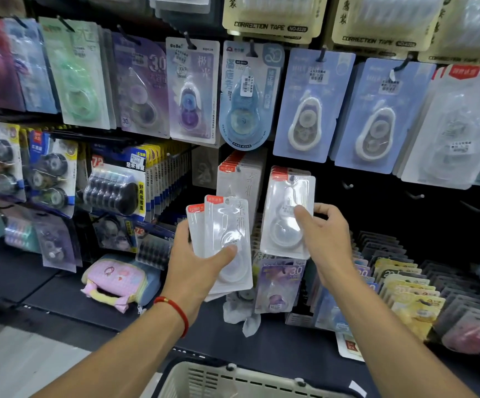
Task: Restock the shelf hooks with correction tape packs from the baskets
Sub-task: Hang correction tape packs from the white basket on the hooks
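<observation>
My left hand [197, 258] grips a small stack of white correction tape packs [224, 225] with red top labels, held upright in front of the lower shelf. My right hand [323, 232] holds another bundle of the same white packs [286, 214] by its right edge, thumb on the front, raised toward the shelf. Behind, more of these white packs [240, 173] hang on a hook. Bare hooks [347, 185] stick out of the dark panel to the right. A cream basket [233, 380] sits at the bottom edge below my arms.
Rows of blue, purple and green correction tape cards [313, 104] hang above. Boxed packs [405, 282] stand in rows on the shelf at right. A pink pouch [118, 280] lies on the dark shelf at left. Black tape multipacks [115, 188] hang at left.
</observation>
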Available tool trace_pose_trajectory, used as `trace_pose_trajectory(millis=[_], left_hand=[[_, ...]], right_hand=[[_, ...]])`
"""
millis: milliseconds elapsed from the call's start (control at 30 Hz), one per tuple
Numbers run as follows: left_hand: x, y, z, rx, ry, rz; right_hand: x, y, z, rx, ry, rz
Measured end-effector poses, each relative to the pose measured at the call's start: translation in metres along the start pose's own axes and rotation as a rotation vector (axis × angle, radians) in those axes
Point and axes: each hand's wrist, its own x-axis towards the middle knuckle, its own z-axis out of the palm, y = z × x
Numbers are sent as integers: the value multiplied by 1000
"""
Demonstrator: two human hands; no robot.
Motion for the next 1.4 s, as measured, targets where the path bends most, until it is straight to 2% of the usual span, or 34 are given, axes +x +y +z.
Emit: trace_pose_trajectory(millis=[67,133,167,233,333,367,433,633,800,867,1033,1300,1400], left_hand=[[-1,3,0,3,-17,16],[-3,5,0,2,-47,19],[-4,6,0,-3,-58,17],[-5,8,1,-7,-73,16],[-7,10,4,-20,-109,8],[-8,10,4,-30,-122,2],[-9,11,6,-58,-145,-12],[-7,13,6,-176,-273,-97],[-2,6,1,-102,-156,-128],[0,5,0,-95,-125,-131],[-1,4,2,-118,-109,-125],[-3,9,3,-134,-103,-96],[-5,12,5,-121,-113,-80]], right_hand=[[-2,3,-1,-206,58,-53],[-4,7,-3,-439,120,-193],[-5,6,-3,-481,116,-255],[-5,2,-4,-408,-82,-248],[-13,-2,0,-267,-603,-77],[-18,-1,2,-227,-714,-54],[-24,3,5,-154,-779,-45],[-20,4,-7,-55,-622,-86],[-11,8,-13,-3,-300,-122],[-8,8,-15,15,-220,-140],[-4,12,-15,14,-167,-118],[-13,5,-12,23,-191,-137],[-13,8,-11,-221,-76,-89]])
